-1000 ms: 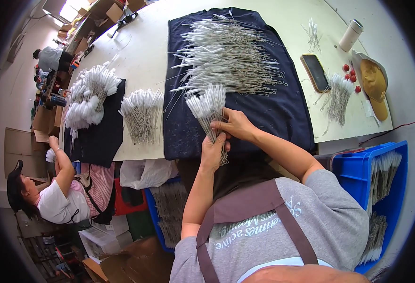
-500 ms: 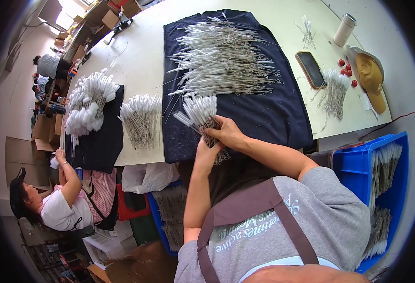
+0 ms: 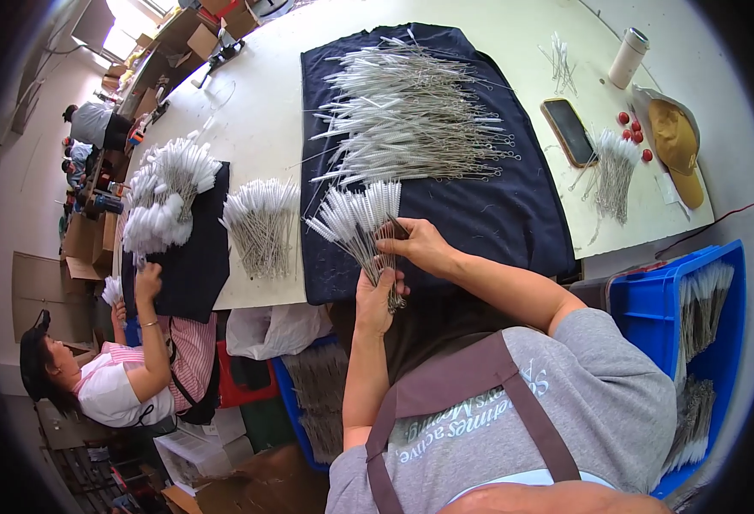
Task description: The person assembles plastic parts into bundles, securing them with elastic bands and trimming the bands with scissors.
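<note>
My left hand (image 3: pixel 377 301) is closed around the wire stems of a bunch of small white-bristled tube brushes (image 3: pixel 355 216). The bristle ends fan out upward and to the left, and the wire ends poke out below my fist. My right hand (image 3: pixel 422 247) grips the right side of the same bunch, its thumb and fingers pinching some stems. Just beyond the hands, a wide heap of similar brushes (image 3: pixel 411 111) lies on a dark blue cloth (image 3: pixel 497 214), bristles to the left and looped wire ends to the right.
Left of the cloth lies a brush pile (image 3: pixel 261 227); a bigger white pile (image 3: pixel 167 193) is farther left, beside a co-worker (image 3: pixel 128 377). On the right are a phone (image 3: pixel 569 133), brushes (image 3: pixel 616 176), red balls (image 3: pixel 631 128), a cap (image 3: pixel 675 141) and a bottle (image 3: pixel 628 58). Blue bins (image 3: pixel 664 291) hold brushes.
The bunch's bristle ends have spread wider to the left. My left hand has slid lower on the stems, while my right still grips higher up. The co-worker's hands have moved apart.
</note>
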